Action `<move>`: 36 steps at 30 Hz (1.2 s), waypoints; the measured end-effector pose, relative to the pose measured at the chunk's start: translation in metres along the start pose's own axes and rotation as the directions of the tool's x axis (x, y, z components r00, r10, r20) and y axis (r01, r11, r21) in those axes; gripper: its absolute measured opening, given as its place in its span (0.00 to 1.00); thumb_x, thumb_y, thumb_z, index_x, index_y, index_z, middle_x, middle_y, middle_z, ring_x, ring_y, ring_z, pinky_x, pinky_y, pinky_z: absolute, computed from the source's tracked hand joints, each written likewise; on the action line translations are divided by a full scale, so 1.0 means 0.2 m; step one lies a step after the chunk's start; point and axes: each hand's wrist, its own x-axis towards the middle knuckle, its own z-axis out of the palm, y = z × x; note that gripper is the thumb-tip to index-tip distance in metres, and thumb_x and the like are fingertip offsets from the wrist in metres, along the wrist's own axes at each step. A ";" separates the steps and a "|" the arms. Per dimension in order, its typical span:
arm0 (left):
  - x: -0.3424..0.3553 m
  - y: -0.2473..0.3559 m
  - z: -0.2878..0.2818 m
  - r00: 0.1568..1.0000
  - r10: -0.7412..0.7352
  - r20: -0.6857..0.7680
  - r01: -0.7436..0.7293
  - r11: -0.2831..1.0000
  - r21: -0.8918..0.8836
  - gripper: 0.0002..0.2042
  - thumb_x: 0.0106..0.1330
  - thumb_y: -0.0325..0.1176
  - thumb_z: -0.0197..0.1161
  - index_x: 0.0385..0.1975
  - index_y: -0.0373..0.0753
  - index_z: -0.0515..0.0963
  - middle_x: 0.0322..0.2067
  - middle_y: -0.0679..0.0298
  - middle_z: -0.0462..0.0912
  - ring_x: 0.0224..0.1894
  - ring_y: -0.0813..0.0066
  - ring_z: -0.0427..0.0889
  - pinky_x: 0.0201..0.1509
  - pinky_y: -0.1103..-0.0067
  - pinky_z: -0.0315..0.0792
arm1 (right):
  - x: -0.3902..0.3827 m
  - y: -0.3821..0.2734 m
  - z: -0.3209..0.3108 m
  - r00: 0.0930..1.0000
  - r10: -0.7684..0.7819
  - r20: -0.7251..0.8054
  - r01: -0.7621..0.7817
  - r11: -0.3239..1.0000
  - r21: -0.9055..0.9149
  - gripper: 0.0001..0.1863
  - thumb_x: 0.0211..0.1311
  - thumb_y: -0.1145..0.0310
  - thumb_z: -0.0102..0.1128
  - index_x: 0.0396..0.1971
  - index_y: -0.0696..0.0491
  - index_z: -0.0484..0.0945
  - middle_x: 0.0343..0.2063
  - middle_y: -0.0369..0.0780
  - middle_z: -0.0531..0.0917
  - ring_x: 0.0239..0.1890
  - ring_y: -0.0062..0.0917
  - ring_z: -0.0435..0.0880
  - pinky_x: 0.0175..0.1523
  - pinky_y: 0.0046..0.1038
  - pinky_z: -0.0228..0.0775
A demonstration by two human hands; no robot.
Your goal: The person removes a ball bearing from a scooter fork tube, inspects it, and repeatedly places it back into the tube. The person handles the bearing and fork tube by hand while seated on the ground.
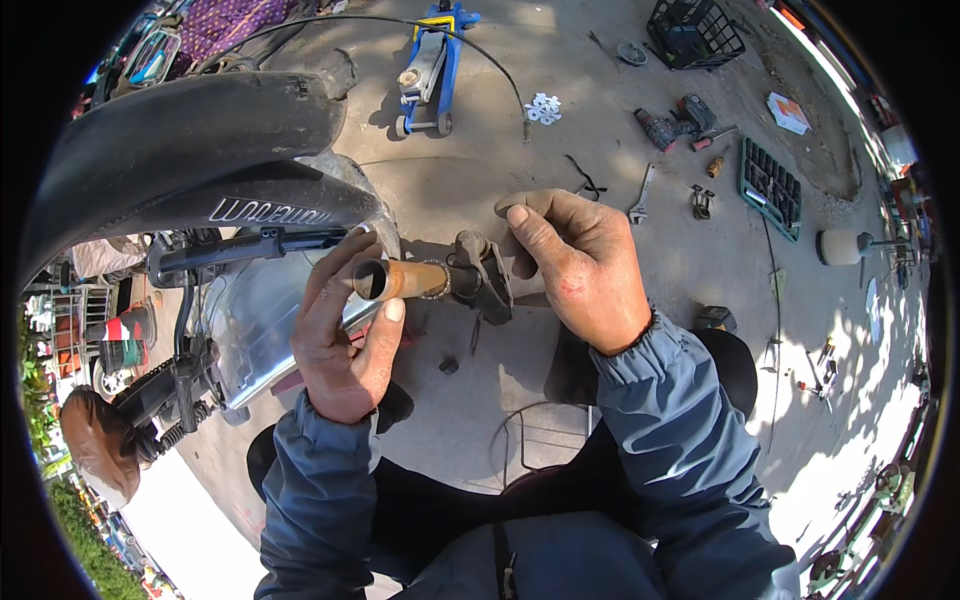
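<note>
My left hand [340, 350] grips a rusty tan metal tube [405, 279], whose open dark end faces up toward me. A ringed bearing [436, 280] circles the tube where it joins a dark, worn metal piece [484, 275]. Just to the right and above that piece, my right hand [575, 270] has its thumb and index finger pinched; whatever may be between them is too small to make out. A black bicycle part with white lettering [170, 165] lies at the upper left, beside a shiny silver panel [255, 330].
A blue floor jack [435, 70] stands ahead on the concrete. To the right lie a cordless drill [675, 125], an adjustable wrench [640, 195], an open socket case [768, 185] and a white pump sprayer [840, 247]. A black crate [695, 30] sits at the back right.
</note>
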 end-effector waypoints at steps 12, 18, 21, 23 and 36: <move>-0.05 -0.03 0.03 0.978 -0.197 -0.064 0.183 0.966 -0.185 0.24 0.68 0.32 0.67 0.60 0.25 0.75 0.52 0.49 0.83 0.56 0.64 0.80 0.66 0.70 0.68 | -0.01 0.45 -0.13 0.996 -0.087 0.024 0.086 0.841 -0.534 0.11 0.62 0.70 0.63 0.39 0.62 0.84 0.28 0.49 0.86 0.29 0.36 0.86 0.37 0.32 0.76; -0.04 -0.04 0.05 0.984 -0.164 -0.075 0.148 0.971 -0.186 0.25 0.67 0.33 0.68 0.60 0.25 0.74 0.52 0.50 0.83 0.56 0.63 0.80 0.66 0.70 0.69 | 0.01 0.67 -0.04 0.986 -0.035 0.163 0.129 0.777 -0.617 0.19 0.52 0.71 0.69 0.47 0.52 0.84 0.39 0.49 0.84 0.43 0.48 0.84 0.48 0.41 0.77; -0.06 -0.05 0.03 0.990 -0.135 -0.036 0.128 0.979 -0.160 0.22 0.71 0.29 0.61 0.62 0.26 0.73 0.56 0.49 0.81 0.60 0.63 0.78 0.70 0.69 0.65 | 0.02 0.76 0.01 0.972 -0.075 0.225 0.195 0.795 -0.575 0.21 0.51 0.73 0.71 0.49 0.52 0.82 0.42 0.47 0.83 0.43 0.46 0.85 0.49 0.39 0.78; -0.05 -0.04 0.04 0.984 -0.164 -0.075 0.147 0.970 -0.195 0.25 0.67 0.34 0.67 0.61 0.25 0.74 0.53 0.50 0.82 0.57 0.63 0.80 0.66 0.70 0.68 | 0.04 0.80 0.03 0.969 -0.088 0.232 0.201 0.826 -0.527 0.22 0.50 0.72 0.72 0.49 0.50 0.83 0.42 0.46 0.82 0.45 0.46 0.84 0.50 0.40 0.77; -0.05 -0.03 0.02 0.977 -0.190 -0.096 0.170 0.967 -0.189 0.26 0.65 0.38 0.71 0.59 0.28 0.77 0.51 0.49 0.84 0.54 0.62 0.83 0.62 0.70 0.73 | 0.04 0.80 0.07 0.966 -0.148 0.213 0.247 0.772 -0.586 0.24 0.48 0.65 0.75 0.48 0.50 0.83 0.42 0.45 0.82 0.46 0.46 0.83 0.50 0.42 0.77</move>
